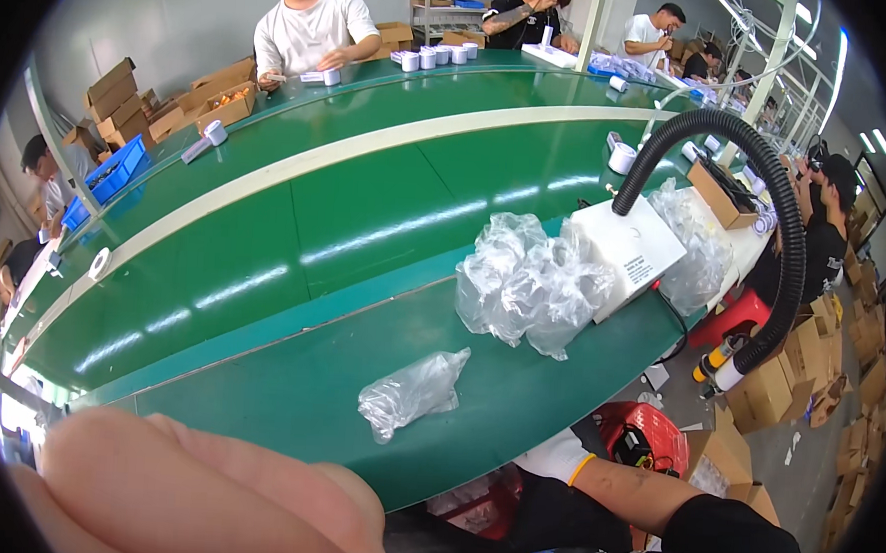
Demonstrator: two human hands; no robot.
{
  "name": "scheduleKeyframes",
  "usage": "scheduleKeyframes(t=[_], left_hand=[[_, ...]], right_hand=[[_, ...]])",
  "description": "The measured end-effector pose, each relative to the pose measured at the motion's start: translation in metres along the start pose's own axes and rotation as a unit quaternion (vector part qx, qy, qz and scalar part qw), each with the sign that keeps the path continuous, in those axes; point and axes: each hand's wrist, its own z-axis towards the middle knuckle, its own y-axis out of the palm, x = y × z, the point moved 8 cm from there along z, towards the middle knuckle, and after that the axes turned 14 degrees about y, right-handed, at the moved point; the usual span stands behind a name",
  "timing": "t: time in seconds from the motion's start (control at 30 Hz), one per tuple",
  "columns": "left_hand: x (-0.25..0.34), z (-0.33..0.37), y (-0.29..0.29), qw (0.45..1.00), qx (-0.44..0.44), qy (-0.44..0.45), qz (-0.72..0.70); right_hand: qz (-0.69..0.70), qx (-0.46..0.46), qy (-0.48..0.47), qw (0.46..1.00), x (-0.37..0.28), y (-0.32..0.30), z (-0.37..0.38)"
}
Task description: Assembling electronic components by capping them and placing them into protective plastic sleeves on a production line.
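Observation:
My left hand (202, 484) is bare and looms very close at the lower left, its fingers bent and pressed together; whatever they may hold is out of sight. By the near edge of the green bench (298, 369) rests my right hand (556, 456), in a white glove with a yellow cuff. Its fingers cannot be made out. A clear plastic bag (414, 393), crumpled and with contents I cannot make out, lies on the bench between the two hands. Farther right, a heap of crumpled clear bags (528, 281) sits against a white box-shaped machine (627, 248).
A black corrugated hose (792, 225) arches over the bench's right end. Beyond a pale rail runs a green conveyor (386, 213), with white cylindrical devices (427, 59) along its far side. Several co-workers sit around it. A red basket (655, 428) and cardboard boxes (758, 383) stand at right.

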Motion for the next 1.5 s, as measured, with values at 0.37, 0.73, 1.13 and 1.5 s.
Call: scheduleKeyframes(t=[0.37,0.73,1.13,1.5], left_hand=[[0.004,-0.001,0.000,1.000,-0.002,-0.025,0.010],[0.008,-0.004,-0.001,0.999,0.018,-0.038,0.007],[0.015,0.001,-0.015,0.998,0.020,-0.029,0.049],[0.023,0.000,-0.024,0.996,0.040,-0.039,0.073]], right_hand=[[0.005,0.012,0.002,1.000,0.002,-0.010,0.005],[0.006,-0.005,0.022,1.000,-0.009,-0.010,-0.006],[0.014,0.027,-0.008,1.000,-0.011,-0.012,-0.003],[-0.006,0.015,-0.001,1.000,-0.006,-0.011,-0.004]])
